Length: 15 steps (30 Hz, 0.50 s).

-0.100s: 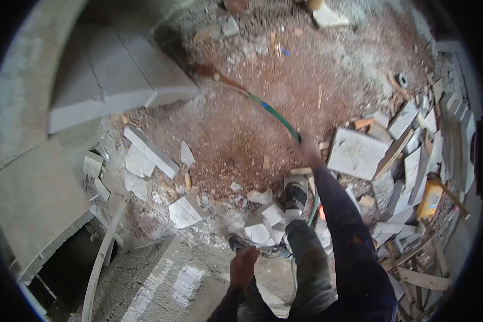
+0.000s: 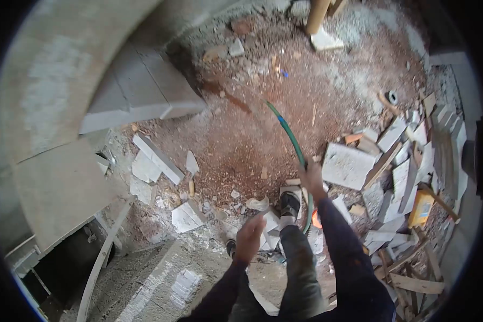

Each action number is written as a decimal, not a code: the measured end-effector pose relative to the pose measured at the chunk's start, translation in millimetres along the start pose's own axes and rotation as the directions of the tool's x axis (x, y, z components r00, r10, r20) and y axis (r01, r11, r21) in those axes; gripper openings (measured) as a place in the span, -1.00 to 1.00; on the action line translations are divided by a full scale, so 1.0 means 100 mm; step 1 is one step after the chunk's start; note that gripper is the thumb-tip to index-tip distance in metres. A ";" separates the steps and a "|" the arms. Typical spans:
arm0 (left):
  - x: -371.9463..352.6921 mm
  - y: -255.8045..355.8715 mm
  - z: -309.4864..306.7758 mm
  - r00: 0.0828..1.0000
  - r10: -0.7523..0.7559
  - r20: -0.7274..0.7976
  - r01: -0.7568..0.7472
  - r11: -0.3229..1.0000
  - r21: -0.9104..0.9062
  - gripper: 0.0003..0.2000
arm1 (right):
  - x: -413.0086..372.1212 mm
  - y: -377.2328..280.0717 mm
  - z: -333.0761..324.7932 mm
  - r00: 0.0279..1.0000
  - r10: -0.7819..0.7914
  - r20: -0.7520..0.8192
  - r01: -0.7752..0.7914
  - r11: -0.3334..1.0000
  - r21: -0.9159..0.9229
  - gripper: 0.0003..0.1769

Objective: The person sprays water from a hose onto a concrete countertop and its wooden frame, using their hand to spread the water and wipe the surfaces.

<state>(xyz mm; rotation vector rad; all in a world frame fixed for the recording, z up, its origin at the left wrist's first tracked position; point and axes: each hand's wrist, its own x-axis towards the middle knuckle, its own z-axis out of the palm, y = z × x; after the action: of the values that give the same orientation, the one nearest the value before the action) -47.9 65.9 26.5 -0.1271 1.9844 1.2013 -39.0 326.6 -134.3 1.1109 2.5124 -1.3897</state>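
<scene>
Gripping a green pole (image 2: 291,138), the right hand (image 2: 312,177) is closed tight about its shaft, roughly midway along. The pole runs up and away over the reddish dirt (image 2: 236,142), and a short length of it shows below the fist, beside the person's leg. Its far stretch turns rusty brown and ends on the ground near the grey concrete slabs (image 2: 145,91). The frame is too smeared there to tell whether it is a tool head or just a dirty length of shaft. The left hand (image 2: 250,236) hangs free in front of the body, fingers loosely spread, holding nothing and well apart from the pole.

By the look of it, the work in hand is dragging or raking the loose fill one-handed. A firmer pull would call for the left hand to join lower on the shaft, and for sure footing, as the forward shoe (image 2: 291,204) stands among broken pieces.

The dirt is fine, crumbly and brick-coloured, speckled with pale chips. Around it lie sharp-edged fragments: a long block (image 2: 158,158), pale and chalky, and a square pale slab (image 2: 348,165), flat-faced and just beside the right hand. To the right, thin wood offcuts (image 2: 413,282) lie criss-crossed, with a yellow can (image 2: 421,206) among them.
</scene>
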 end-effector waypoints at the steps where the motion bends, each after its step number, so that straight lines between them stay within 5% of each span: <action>1: 0.21 0.21 0.13 0.995 0.099 -0.015 -0.100 0.991 -0.090 -0.62 | -0.28 -0.13 -0.18 0.986 -0.129 -0.101 0.131 0.991 0.012 -0.65; 3: 0.54 0.54 0.44 0.997 0.083 -0.003 -0.082 0.967 -0.239 -0.67 | -0.84 -0.49 -0.54 0.998 -0.056 -0.020 0.057 0.998 0.024 -0.57; 5: 0.73 0.97 0.62 0.982 0.165 0.096 -0.174 0.980 0.092 -0.62 | -1.25 -0.88 -0.87 0.999 0.032 0.025 -0.034 0.997 0.073 -0.56; 6: 0.70 1.19 0.73 0.980 0.184 0.083 -0.190 0.978 0.083 -0.62 | -1.42 -1.11 -1.08 0.994 -0.100 -0.037 0.099 0.995 -0.022 -0.58; 8: 0.54 1.60 0.91 0.987 0.135 0.082 -0.146 0.978 0.147 -0.60 | -1.71 -1.29 -1.27 0.997 -0.064 -0.046 0.065 0.998 0.019 -0.64; 12: 0.20 1.87 0.94 0.937 0.350 -0.014 -0.350 0.937 0.016 -0.62 | -2.02 -1.97 -1.77 0.999 -0.043 -0.026 0.043 0.999 0.008 -0.65; 14: -0.03 2.22 0.72 0.983 0.179 0.037 -0.182 0.981 0.073 -0.70 | -2.12 -2.26 -1.98 0.999 -0.035 -0.001 0.035 0.999 0.000 -0.64; 15: -0.09 2.27 0.64 0.971 0.236 0.027 -0.237 0.969 0.071 -0.75 | -2.15 -2.38 -2.09 0.996 -0.003 0.093 -0.006 0.995 0.097 -0.60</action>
<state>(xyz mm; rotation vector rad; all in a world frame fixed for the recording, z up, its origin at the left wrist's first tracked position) -108.4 237.4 176.9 0.1629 2.0685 1.2698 30.1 285.1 240.4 1.0372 2.4032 -1.5401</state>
